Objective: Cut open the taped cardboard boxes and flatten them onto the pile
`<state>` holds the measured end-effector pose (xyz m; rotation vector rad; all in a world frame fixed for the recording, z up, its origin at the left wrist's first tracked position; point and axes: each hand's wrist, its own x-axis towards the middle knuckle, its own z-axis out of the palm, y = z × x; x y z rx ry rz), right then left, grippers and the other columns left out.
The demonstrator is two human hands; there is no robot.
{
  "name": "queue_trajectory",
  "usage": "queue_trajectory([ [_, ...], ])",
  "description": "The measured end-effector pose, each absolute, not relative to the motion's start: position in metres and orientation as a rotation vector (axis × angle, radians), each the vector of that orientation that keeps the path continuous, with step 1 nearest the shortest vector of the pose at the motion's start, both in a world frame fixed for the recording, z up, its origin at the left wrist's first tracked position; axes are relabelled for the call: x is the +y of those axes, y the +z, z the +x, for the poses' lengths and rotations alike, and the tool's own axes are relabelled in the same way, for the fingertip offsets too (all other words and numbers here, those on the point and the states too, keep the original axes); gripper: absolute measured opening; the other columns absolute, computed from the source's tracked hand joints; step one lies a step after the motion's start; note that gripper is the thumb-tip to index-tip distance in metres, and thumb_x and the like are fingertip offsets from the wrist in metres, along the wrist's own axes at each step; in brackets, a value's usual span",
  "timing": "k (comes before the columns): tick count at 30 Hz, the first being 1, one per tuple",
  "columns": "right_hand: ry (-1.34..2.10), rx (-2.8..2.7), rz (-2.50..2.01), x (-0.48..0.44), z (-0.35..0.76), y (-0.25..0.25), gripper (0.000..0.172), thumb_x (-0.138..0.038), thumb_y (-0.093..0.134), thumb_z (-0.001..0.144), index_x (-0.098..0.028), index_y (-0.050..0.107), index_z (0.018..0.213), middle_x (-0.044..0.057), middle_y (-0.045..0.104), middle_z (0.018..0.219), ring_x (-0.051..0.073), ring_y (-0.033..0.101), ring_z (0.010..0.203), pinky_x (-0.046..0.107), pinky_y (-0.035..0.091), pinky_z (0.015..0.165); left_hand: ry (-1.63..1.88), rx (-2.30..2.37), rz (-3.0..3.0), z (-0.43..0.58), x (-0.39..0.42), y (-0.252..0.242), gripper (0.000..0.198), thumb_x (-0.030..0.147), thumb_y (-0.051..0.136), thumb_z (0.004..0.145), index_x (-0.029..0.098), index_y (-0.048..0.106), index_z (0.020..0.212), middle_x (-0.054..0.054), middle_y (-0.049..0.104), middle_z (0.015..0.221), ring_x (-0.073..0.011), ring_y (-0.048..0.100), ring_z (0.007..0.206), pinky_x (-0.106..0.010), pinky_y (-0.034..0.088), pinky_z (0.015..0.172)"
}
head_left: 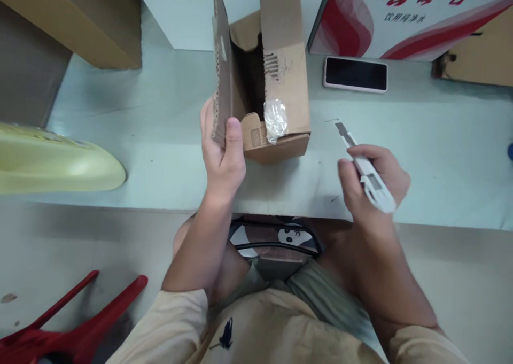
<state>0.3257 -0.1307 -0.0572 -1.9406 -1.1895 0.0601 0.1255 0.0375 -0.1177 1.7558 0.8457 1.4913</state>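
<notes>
An opened brown cardboard box (286,80) stands on the pale green table (160,139) in front of me, its flaps up and a scrap of clear tape on its near side. My left hand (221,150) pinches the box's tall left flap between thumb and fingers. My right hand (371,185) is closed round a white utility knife (366,171) with its blade out, pointing away toward the box, a short way to the right of it.
A black-screened phone (355,74) lies behind the knife. A red-and-white printed carton (404,16) and brown boxes (88,16) stand at the back. A yellow-green plastic object (52,161) lies at the left edge, a red stool (72,326) below.
</notes>
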Motion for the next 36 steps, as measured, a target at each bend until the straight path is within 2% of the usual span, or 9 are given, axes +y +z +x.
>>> queue_trajectory([
  [6,0.490,-1.314,-2.378,-0.117,0.337,-0.068,0.046,-0.036,0.061,0.079,-0.022,0.067,0.122,0.005,0.071,0.080,0.024,0.065,0.070,0.037,0.048,0.070,1.455,0.965,1.794,0.115,0.044,-0.119,0.056,0.071,0.057,0.097,0.036,0.060,0.140,-0.004,0.061,0.143,-0.0306,0.055,0.146,-0.055,0.040,0.131],
  [9,0.569,-1.309,-2.493,-0.110,0.340,-0.077,0.055,-0.034,0.053,0.084,-0.017,0.063,0.136,0.012,0.077,0.097,0.031,0.069,0.086,0.041,0.050,0.078,1.484,0.972,1.805,0.111,0.046,-0.118,0.054,0.069,0.056,0.098,0.036,0.060,0.140,-0.004,0.063,0.142,-0.0302,0.057,0.143,-0.054,0.043,0.129],
  [13,0.627,-1.323,-2.481,-0.103,0.341,-0.086,0.058,-0.035,0.046,0.090,-0.013,0.060,0.142,0.018,0.077,0.112,0.035,0.069,0.100,0.044,0.051,0.084,1.490,0.955,1.814,0.113,0.047,-0.120,0.052,0.068,0.054,0.099,0.036,0.060,0.139,-0.004,0.063,0.141,-0.0294,0.057,0.142,-0.054,0.043,0.128],
  [19,0.694,-1.367,-2.470,-0.103,0.341,-0.084,0.054,-0.040,0.047,0.093,-0.015,0.064,0.139,0.016,0.077,0.108,0.034,0.069,0.098,0.043,0.047,0.078,1.576,0.975,1.680,0.119,0.052,-0.134,0.063,0.074,0.060,0.090,0.033,0.059,0.137,-0.005,0.062,0.139,-0.0306,0.059,0.138,-0.054,0.041,0.127],
  [22,0.662,-1.338,-2.427,-0.104,0.342,-0.082,0.056,-0.045,0.048,0.094,-0.015,0.064,0.139,0.015,0.076,0.104,0.032,0.068,0.096,0.041,0.046,0.078,1.571,0.988,1.614,0.120,0.051,-0.134,0.062,0.073,0.061,0.091,0.031,0.057,0.137,-0.006,0.062,0.139,-0.0295,0.059,0.138,-0.052,0.040,0.128],
  [26,0.675,-1.300,-2.382,-0.103,0.342,-0.082,0.053,-0.050,0.048,0.094,-0.017,0.068,0.130,0.011,0.074,0.095,0.027,0.066,0.086,0.038,0.043,0.074,1.603,0.941,1.692,0.118,0.048,-0.120,0.064,0.070,0.066,0.090,0.035,0.050,0.141,-0.005,0.056,0.148,-0.0287,0.052,0.147,-0.049,0.039,0.131],
  [30,0.698,-1.335,-2.323,-0.105,0.338,-0.078,0.048,-0.050,0.051,0.092,-0.019,0.070,0.124,0.007,0.073,0.090,0.021,0.062,0.074,0.036,0.042,0.071,1.625,0.970,1.774,0.117,0.045,-0.106,0.053,0.066,0.064,0.094,0.034,0.053,0.135,-0.003,0.059,0.142,-0.0282,0.053,0.146,-0.049,0.043,0.129],
  [33,0.585,-1.359,-2.218,-0.108,0.333,-0.071,0.039,-0.047,0.054,0.090,-0.019,0.073,0.111,0.005,0.070,0.082,0.018,0.058,0.067,0.036,0.044,0.070,1.532,0.913,1.815,0.122,0.037,-0.099,0.049,0.068,0.059,0.097,0.033,0.059,0.131,-0.004,0.063,0.136,-0.0298,0.055,0.144,-0.052,0.043,0.129],
  [36,0.337,-1.345,-2.029,-0.110,0.330,-0.063,0.031,-0.044,0.055,0.091,-0.021,0.071,0.104,0.005,0.067,0.082,0.020,0.062,0.075,0.038,0.052,0.077,1.459,0.842,1.802,0.131,0.028,-0.096,0.051,0.067,0.058,0.098,0.034,0.056,0.137,-0.003,0.061,0.144,-0.0299,0.051,0.150,-0.051,0.039,0.132],
])
